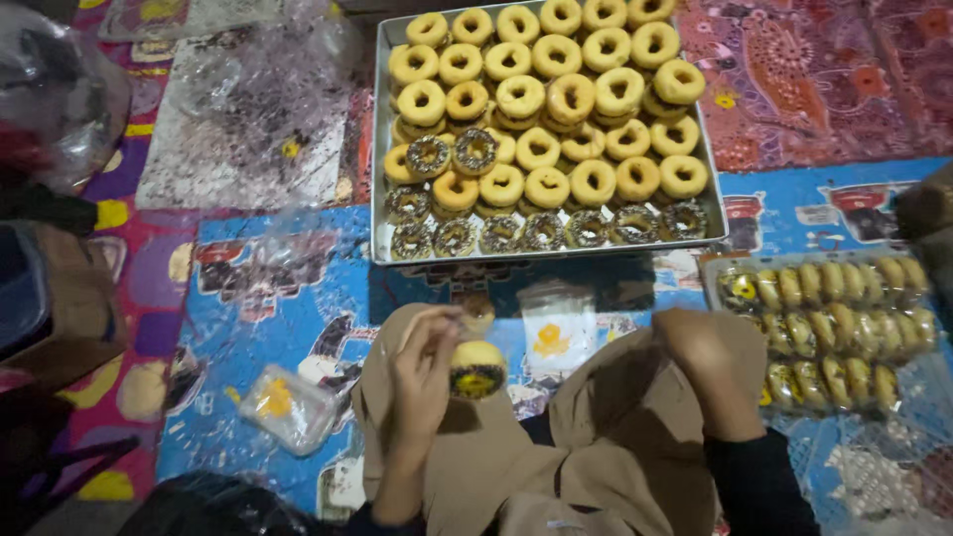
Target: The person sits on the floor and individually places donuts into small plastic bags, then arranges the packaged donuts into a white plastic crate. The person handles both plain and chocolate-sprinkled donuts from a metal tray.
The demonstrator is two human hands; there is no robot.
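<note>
Left hand (422, 362) raised over the lap, fingers pinched closed on a doughnut (477, 369) — pale top, dark sprinkled band facing the camera. It sits just right of the fingers, held on edge, above the near edge of the blue patterned mat (278, 298). Right hand (707, 349) curled on the tan cloth (606, 437); it looks empty, though whether it grips anything I cannot tell. Metal tray (378, 149) of doughnuts lies straight ahead, beyond the held one. Clear packet of bagged doughnuts (829, 323) lies at the right — nearer the right hand. A small clear bag (558, 333) lies between the hands.
</note>
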